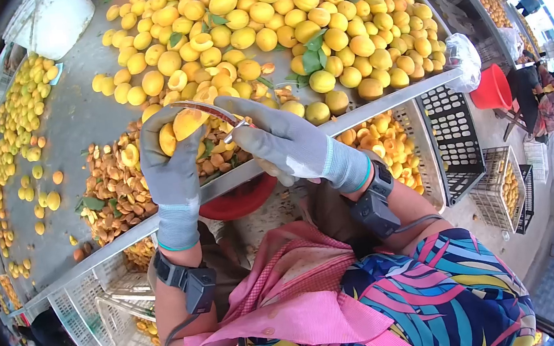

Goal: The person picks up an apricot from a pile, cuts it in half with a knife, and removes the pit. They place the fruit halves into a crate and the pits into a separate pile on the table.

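Note:
Over the table's front edge, my left hand (pixel 170 160), in a grey glove, holds a yellow-orange apricot (pixel 189 123) between thumb and fingers. My right hand (pixel 280 138), gloved too, grips a small knife (pixel 207 109) with a curved blade, which lies against the top of the fruit. Below and left of my left hand spreads a heap of brown pits (pixel 114 200). Beyond both hands is a large pile of whole yellow apricots (pixel 271 12), with some green leaves (pixel 313 58) among them.
The metal table edge (pixel 379 104) runs diagonally before me. Beneath it are a crate of apricot halves (pixel 393 152), a black crate (pixel 453 130) and a red basin (pixel 239 202). A white bucket (pixel 58 23) stands back left, a red bucket (pixel 491 88) at right. A person (pixel 552 104) sits far right.

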Demonstrator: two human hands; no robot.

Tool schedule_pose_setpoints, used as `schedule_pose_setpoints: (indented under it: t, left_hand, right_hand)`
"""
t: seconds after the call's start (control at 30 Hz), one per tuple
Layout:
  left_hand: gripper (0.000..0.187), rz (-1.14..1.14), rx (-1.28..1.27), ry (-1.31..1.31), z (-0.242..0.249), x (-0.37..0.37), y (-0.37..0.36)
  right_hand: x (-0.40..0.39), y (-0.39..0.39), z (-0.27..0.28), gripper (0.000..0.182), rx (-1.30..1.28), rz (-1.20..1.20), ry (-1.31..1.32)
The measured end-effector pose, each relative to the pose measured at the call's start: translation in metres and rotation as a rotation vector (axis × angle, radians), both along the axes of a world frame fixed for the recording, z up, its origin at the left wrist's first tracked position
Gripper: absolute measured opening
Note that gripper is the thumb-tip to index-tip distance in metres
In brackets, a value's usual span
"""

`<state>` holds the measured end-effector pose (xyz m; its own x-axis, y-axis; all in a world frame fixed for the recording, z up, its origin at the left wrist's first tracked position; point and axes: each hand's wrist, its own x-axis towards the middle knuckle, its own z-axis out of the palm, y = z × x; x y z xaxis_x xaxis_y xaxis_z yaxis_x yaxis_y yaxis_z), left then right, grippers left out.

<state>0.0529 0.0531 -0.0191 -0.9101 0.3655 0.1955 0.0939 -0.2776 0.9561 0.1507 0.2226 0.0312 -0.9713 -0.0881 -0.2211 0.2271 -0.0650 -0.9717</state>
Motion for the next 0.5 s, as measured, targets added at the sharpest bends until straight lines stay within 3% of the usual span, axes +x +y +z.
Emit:
schedule_pose_setpoints:
  t: [0.07, 0.13, 0.33, 0.4, 0.43, 0.5]
  left_hand:
    - [0.029, 0.088, -0.099, 0.086, 0.001, 0.0, -0.005]
    - [0.033, 0.131, 0.062, 0.116, 0.01, 0.007, -0.005]
    - [0.032, 0.391, -0.116, 0.21, 0.025, 0.026, -0.036]
    - [0.031, 0.412, -0.033, 0.17, 0.033, 0.039, -0.054]
    - [0.031, 0.466, -0.174, 0.258, 0.03, 0.046, -0.07]
    - [0.031, 0.52, -0.16, 0.239, 0.024, 0.066, -0.101]
  right_hand:
    - [0.001, -0.006, 0.002, 0.067, 0.012, 0.002, -0.007]
    - [0.004, -0.012, 0.002, 0.065, 0.026, 0.012, -0.015]
    - [0.011, -0.039, 0.007, 0.061, -0.116, 0.114, 0.001]
    - [0.015, -0.053, 0.01, 0.062, -0.169, 0.166, 0.013]
    - [0.017, -0.058, 0.01, 0.062, -0.145, 0.184, 0.004]
    - [0.019, -0.073, 0.018, 0.063, -0.066, 0.218, -0.008]
